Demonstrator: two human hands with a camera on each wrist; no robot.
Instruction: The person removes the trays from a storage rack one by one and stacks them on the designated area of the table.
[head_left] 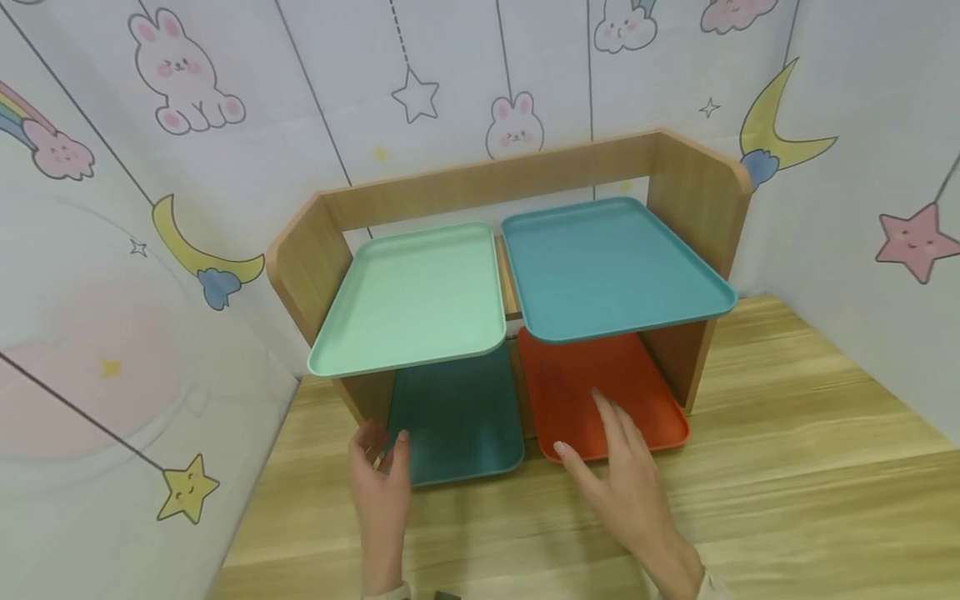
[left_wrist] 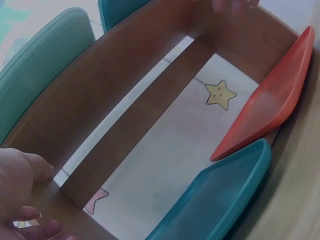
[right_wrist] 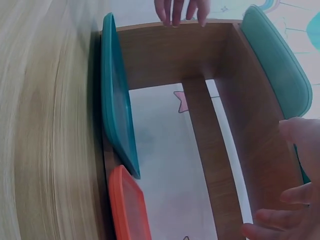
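Observation:
A wooden two-level shelf (head_left: 697,200) stands on the table. On top lie a mint green tray (head_left: 412,296) at left and a blue-teal tray (head_left: 611,267) at right. Below sit a dark teal tray (head_left: 457,417) and an orange tray (head_left: 577,375). My left hand (head_left: 381,454) hovers at the dark teal tray's front left corner, fingers loosely curled and holding nothing. My right hand (head_left: 592,437) reaches over the orange tray's front edge with straight fingers. The left wrist view shows the left hand (left_wrist: 20,190) by the shelf's side panel, with the dark teal tray (left_wrist: 220,195) and orange tray (left_wrist: 270,100) beyond.
The shelf stands in a corner; wallpapered walls (head_left: 150,250) with rabbits, moons and stars close in on the left, back and right. The wooden tabletop (head_left: 750,517) stretches in front of the shelf and to its right.

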